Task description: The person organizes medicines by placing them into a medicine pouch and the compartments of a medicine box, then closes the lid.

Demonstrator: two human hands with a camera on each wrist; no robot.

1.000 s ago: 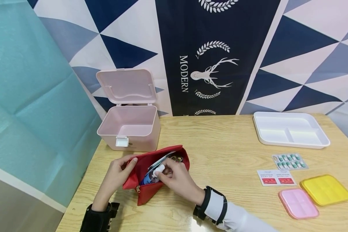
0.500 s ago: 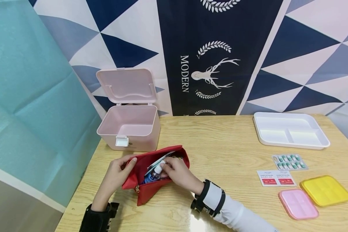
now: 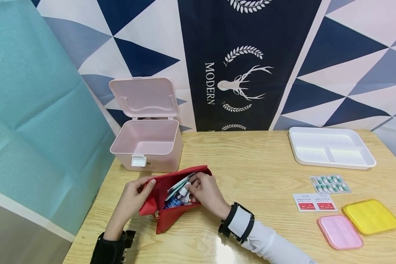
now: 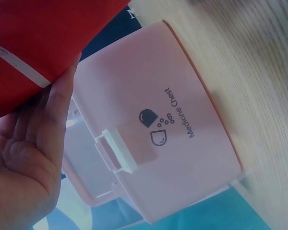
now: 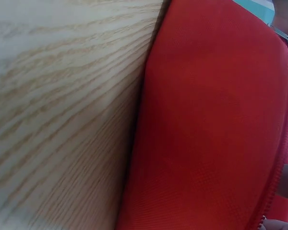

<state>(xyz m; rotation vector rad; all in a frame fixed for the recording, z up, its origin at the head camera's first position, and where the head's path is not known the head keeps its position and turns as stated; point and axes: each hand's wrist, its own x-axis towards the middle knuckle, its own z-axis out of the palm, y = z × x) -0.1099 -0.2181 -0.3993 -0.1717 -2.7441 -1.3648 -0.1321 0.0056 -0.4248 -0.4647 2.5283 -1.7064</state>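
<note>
My left hand [image 3: 136,196] grips the left end of a red zippered pouch [image 3: 171,220], thumb over the rim and fingers outside. In the left wrist view, that hand [image 4: 31,148] lies under the red cloth [image 4: 48,28]. The pouch gapes open, with flat packets [image 3: 179,187] and a small bottle with a white cap [image 3: 184,189] inside. My right hand [image 3: 206,194] reaches in from the right and pinches the bottle at its cap; the fingertips are partly hidden. Only the pouch's outer side [image 5: 206,120] and a few fingers show in the right wrist view.
Behind the pouch stands a pink medicine chest [image 3: 145,146], lid up. At right lie a white divided tray [image 3: 330,163], a capsule blister pack [image 3: 330,184], a white-and-red packet [image 3: 315,202], and yellow [image 3: 371,216] and pink [image 3: 340,231] pill cases.
Inside the pouch, my right hand has shifted slightly right and up, and the white cap has moved and turned with it. My left hand keeps its place on the pouch.
</note>
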